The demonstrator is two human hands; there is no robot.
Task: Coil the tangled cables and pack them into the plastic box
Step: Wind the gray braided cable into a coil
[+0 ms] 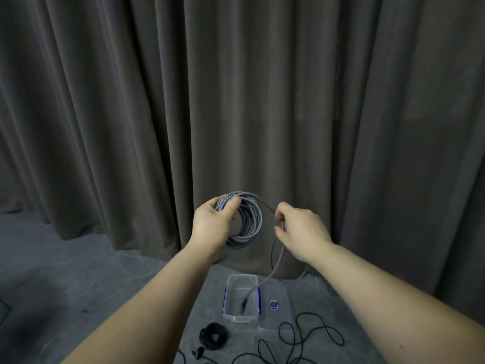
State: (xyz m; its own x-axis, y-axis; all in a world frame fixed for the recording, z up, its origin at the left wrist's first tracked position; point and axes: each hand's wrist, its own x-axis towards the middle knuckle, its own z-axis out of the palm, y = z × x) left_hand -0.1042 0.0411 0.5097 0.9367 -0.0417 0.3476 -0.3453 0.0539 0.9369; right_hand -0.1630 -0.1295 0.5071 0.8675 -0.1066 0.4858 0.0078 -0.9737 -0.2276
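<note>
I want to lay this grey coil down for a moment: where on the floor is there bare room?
Bare grey floor stretches left of the clear plastic box, out to the curtain's hem. Crowded: the small coiled black cable lies just in front of the box, loose black cable sprawls in front of and over the clear lid, and the grey cable's tail hangs into the box.

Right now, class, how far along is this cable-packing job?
Done: one black coil lies wound on the floor. In hand: the left hand grips the grey coil while the right hand feeds its tail. Left: the loose black cable is uncoiled, and no coil lies in the plastic box yet.
</note>
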